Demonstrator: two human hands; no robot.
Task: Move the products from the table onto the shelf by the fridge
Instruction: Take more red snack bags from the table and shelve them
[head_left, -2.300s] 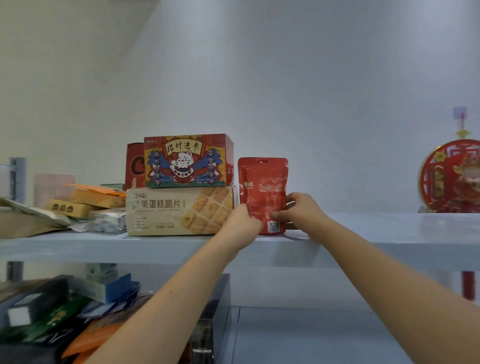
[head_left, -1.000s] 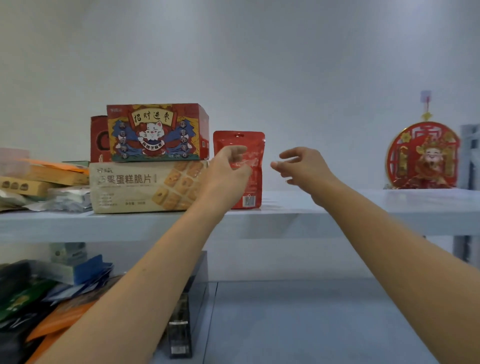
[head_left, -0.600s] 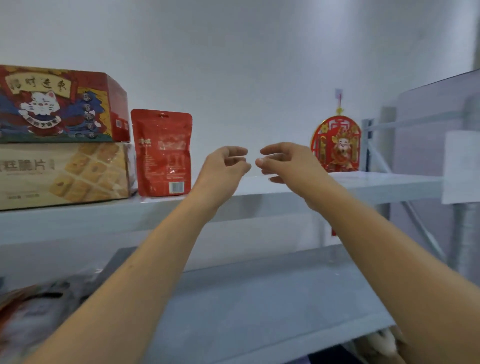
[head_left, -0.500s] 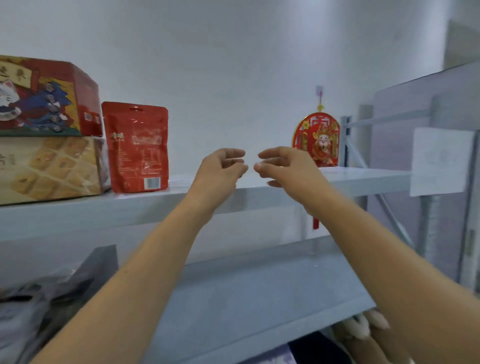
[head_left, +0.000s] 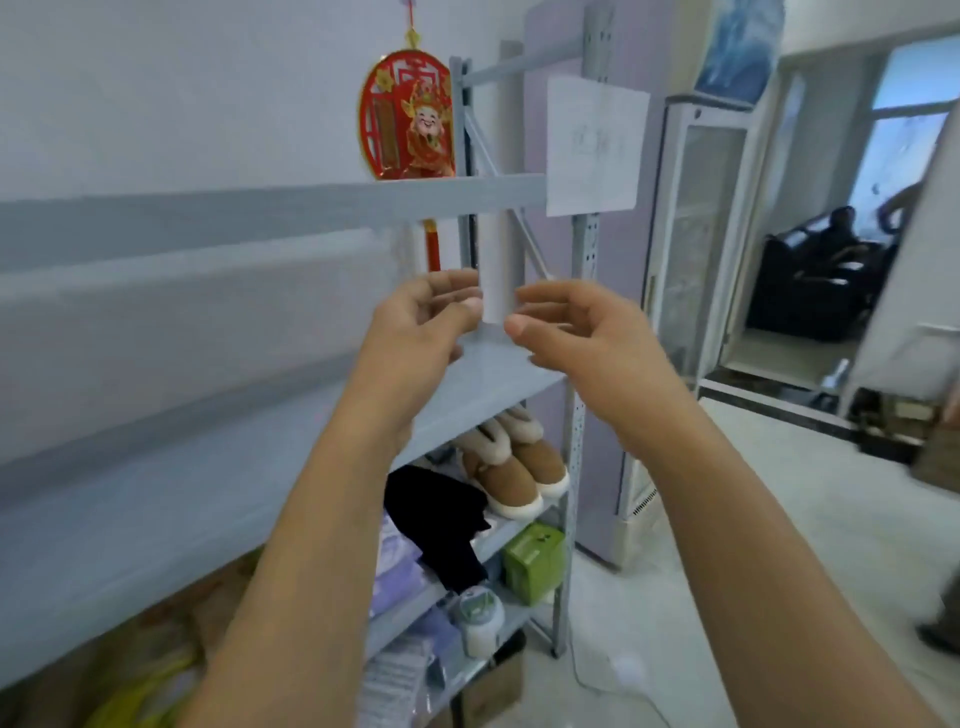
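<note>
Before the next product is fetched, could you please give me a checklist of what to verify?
1. Left hand free: ok, fingers loosely curled, holding nothing.
2. Right hand free: ok, also holding nothing.
3. Room on the middle shelf: ok, a bare stretch shows.
4. Floor by the fridge passable: ok, looks open.
5. Table and remaining products: cannot tell, not in view.

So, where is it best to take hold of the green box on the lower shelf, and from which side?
Probably by its left and right faces, coming from the open front. The green box stands upright at the front edge, and the shelf board above leaves little room for a top grip.
</note>
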